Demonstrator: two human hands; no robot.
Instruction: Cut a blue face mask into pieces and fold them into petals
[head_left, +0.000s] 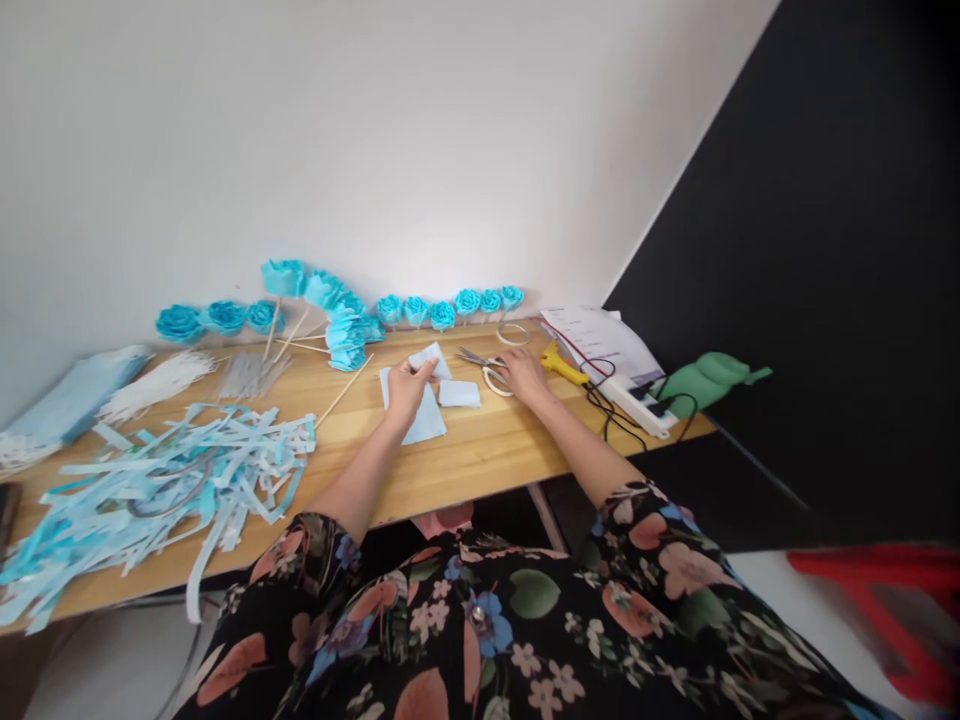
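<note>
My left hand (409,388) pinches a small piece of pale blue paper (430,358) between thumb and fingers. Under that hand lies a larger pale blue sheet (426,422), flat on the table. A small folded stack of pale blue paper (459,394) rests just right of it. My right hand (523,374) lies low over the table, its fingers closed on a handle of the scissors (475,358). The scissor blades point left and are slightly apart; one pale handle loop shows below the fingers.
Blue paper flowers (442,315) line the wall, some on sticks. Paper strips (172,490) heap at left, near a blue paper pile (75,395). At right are a yellow glue gun (564,364), a power strip (637,405), cords, printed sheets (600,340) and a tape ring (514,333).
</note>
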